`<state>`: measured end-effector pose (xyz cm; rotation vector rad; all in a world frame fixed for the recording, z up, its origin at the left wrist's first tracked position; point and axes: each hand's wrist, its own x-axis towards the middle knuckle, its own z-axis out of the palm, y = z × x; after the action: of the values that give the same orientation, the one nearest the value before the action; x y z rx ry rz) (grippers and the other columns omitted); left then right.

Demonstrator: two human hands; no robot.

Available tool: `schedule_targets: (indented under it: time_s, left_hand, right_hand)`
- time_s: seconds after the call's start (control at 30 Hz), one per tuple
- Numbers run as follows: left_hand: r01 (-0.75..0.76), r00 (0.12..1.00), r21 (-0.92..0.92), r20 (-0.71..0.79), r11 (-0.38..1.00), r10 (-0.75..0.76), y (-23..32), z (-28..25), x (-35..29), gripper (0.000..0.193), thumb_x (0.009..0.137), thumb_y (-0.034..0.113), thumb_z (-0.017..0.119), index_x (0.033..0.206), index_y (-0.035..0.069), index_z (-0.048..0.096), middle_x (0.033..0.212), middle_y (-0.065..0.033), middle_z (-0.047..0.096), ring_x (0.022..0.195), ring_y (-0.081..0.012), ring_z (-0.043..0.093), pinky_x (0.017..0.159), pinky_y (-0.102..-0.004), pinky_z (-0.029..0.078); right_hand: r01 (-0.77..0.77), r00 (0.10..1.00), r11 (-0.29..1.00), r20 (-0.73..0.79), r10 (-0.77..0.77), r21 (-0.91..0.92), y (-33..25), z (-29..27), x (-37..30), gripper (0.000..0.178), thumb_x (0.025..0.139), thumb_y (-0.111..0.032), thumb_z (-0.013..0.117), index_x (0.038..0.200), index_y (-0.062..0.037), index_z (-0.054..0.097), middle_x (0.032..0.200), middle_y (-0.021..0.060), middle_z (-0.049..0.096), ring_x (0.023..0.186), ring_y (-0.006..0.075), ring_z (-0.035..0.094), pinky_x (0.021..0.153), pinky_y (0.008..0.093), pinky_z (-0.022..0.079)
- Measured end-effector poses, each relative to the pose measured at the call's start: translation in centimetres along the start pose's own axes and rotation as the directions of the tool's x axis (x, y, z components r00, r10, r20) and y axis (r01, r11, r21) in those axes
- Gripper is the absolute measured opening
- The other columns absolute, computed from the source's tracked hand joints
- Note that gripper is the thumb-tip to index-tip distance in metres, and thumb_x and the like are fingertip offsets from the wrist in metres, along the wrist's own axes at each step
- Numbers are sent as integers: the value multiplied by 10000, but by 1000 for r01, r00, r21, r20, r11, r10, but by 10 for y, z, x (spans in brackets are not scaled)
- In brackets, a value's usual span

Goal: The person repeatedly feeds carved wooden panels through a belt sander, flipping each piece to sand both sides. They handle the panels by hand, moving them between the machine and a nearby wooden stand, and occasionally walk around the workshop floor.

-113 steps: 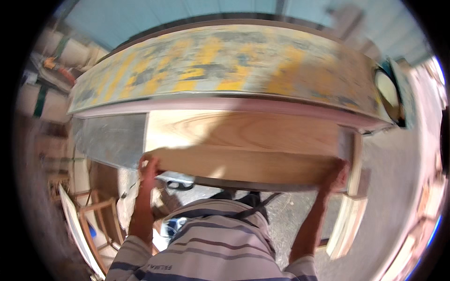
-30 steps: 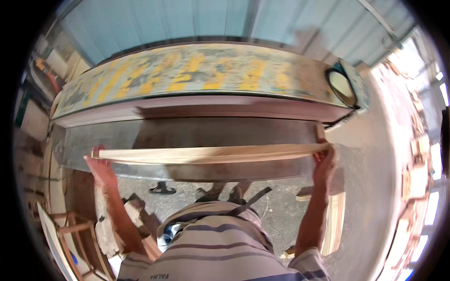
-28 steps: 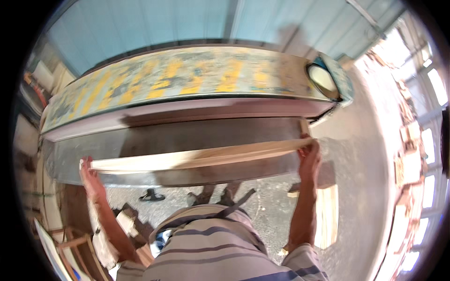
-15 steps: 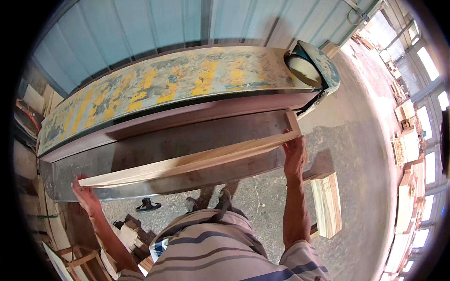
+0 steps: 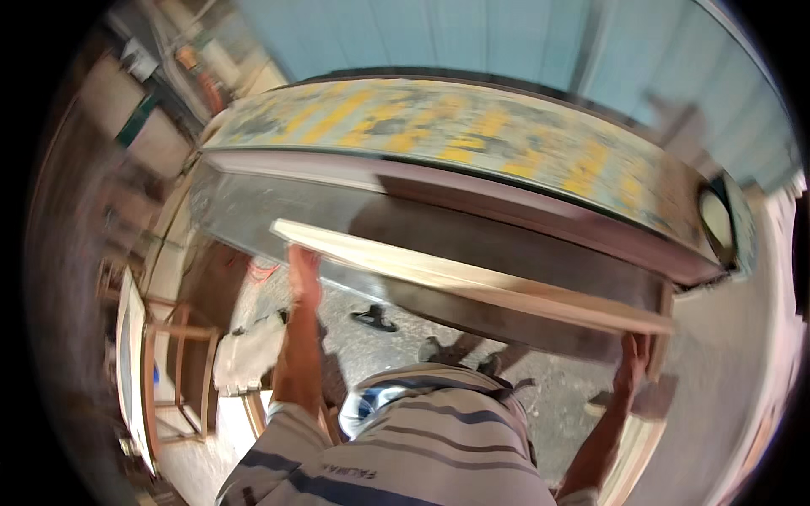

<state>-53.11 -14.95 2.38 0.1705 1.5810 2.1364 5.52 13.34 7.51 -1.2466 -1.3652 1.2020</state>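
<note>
A long pale wooden board (image 5: 472, 282) spans the space in front of me, above the grey metal table (image 5: 253, 196) of a long belt sander. My left hand (image 5: 305, 274) grips its left end from the near side, fingers curled underneath and partly hidden. My right hand (image 5: 631, 367) holds the right end from below, blurred by motion. Behind the board runs the sander's pinkish belt face (image 5: 540, 215), with a gap between the two. A worn cover with yellow stripes (image 5: 456, 131) tops the machine.
A black handwheel (image 5: 373, 318) sits below the table's front edge. Wooden frames (image 5: 177, 371) stand at the lower left. Stacked light wood (image 5: 637, 447) lies beside my right forearm. A blue corrugated wall (image 5: 472, 42) rises behind the machine, and a round opening (image 5: 715, 221) shows at its right end.
My view has swung left, so the sander and board appear farther right and slope down rightward. Both hands still hold the board's ends.
</note>
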Motion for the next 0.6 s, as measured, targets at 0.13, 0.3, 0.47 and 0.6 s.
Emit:
schedule_targets:
  time_s: [0.13, 0.3, 0.47, 0.6]
  left_hand:
    - [-12, 1000, 102, -15, 995, 13, 26, 9, -29, 643, 904, 534, 383, 1367, 94, 323, 1368, -45, 378, 1275, -170, 314, 1041, -350, 192]
    - [18, 1000, 160, 17, 987, -21, 17, 1, -30, 668, 885, 496, 469, 1373, 72, 300, 1364, -53, 377, 1279, -179, 304, 1040, -357, 215]
    - [-106, 993, 197, 75, 975, 93, 20, 6, -16, 518, 832, 422, 621, 1161, 38, 507, 1077, -39, 537, 1004, -140, 460, 884, -316, 362]
    - [-108, 975, 552, -105, 827, 197, 27, 20, -27, 440, 779, 456, 663, 841, 25, 600, 818, -17, 580, 789, -144, 501, 721, -307, 417]
  right_hand:
    - [-41, 983, 997, 178, 54, -73, 15, -4, 7, 393, 870, -215, 538, 1218, -39, 499, 1166, 58, 518, 1057, 168, 456, 942, 283, 307]
    - [-131, 977, 991, 168, 129, 2, 15, -7, 10, 411, 877, -181, 539, 1250, -22, 473, 1214, 73, 501, 1100, 178, 437, 976, 311, 293]
    - [-79, 964, 990, 245, 106, -121, -14, -1, 14, 370, 872, -227, 566, 1163, 0, 541, 1088, 68, 572, 1007, 147, 465, 900, 266, 334]
    - [-125, 984, 984, 114, 140, -129, -15, -19, -2, 286, 903, -233, 519, 1073, -11, 582, 909, -11, 558, 828, 70, 438, 727, 239, 365]
